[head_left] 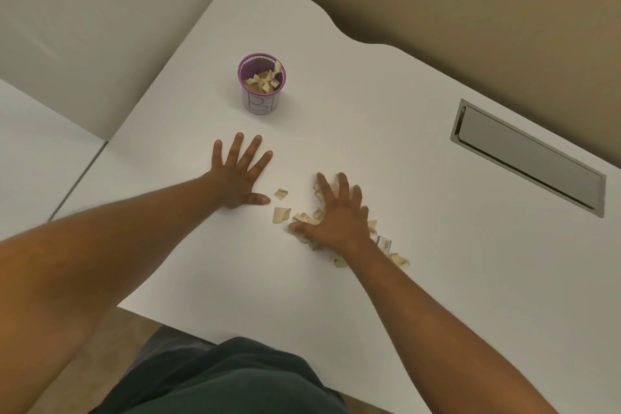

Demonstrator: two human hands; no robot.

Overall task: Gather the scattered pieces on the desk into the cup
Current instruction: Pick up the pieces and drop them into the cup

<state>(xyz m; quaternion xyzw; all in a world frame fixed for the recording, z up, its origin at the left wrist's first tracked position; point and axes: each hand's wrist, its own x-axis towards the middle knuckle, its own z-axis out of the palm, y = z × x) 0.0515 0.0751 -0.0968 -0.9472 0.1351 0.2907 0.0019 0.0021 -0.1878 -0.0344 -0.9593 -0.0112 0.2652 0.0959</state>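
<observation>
The right hand [336, 212], fingers spread, presses on the heap of torn beige paper scraps [398, 259] near the white desk's [369, 131] front edge. It should rake them tight before pinching.

The left hand [240, 175] lies flat and empty.

Two scraps [281, 214] lie loose between the hands (the heap is uncountable).

One purple mesh cup [261, 84], partly filled, stands toward the back edge.

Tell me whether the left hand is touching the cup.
Apart. The head view shows the left hand flat on the desk, with bare desk surface between its fingertips and the cup.
</observation>
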